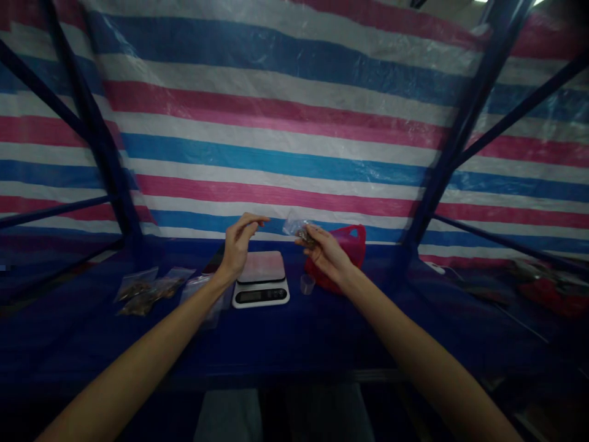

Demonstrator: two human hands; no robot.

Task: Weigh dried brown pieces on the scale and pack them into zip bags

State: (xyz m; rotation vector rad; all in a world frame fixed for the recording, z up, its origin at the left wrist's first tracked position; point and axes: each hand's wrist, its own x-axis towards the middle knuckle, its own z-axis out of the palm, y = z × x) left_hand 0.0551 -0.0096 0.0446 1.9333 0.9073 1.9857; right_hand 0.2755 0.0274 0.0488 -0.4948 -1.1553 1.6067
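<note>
My right hand (324, 250) pinches a small clear plastic bag (301, 230) with small brownish pieces in its lower part. The bag is raised above the table, and its pieces are too small to name. To its left, my left hand (238, 242) hovers by the back left of a white kitchen scale (261, 296); thumb and forefinger are apart and nothing shows between them. The scale's pale platform (261, 266) is bare. A small clear cup (307, 283) stands right of the scale. Behind my right hand sits a red plastic basket or bag (354, 245), partly hidden.
Several filled clear bags (142, 294) lie at the left on the blue tabletop (294, 344). Flat clear bags (209, 316) lie partly under my left forearm, near a dark flat object (214, 259). Blue metal posts (448, 147) frame a striped sheet behind. A white plug or socket (435, 267) lies right.
</note>
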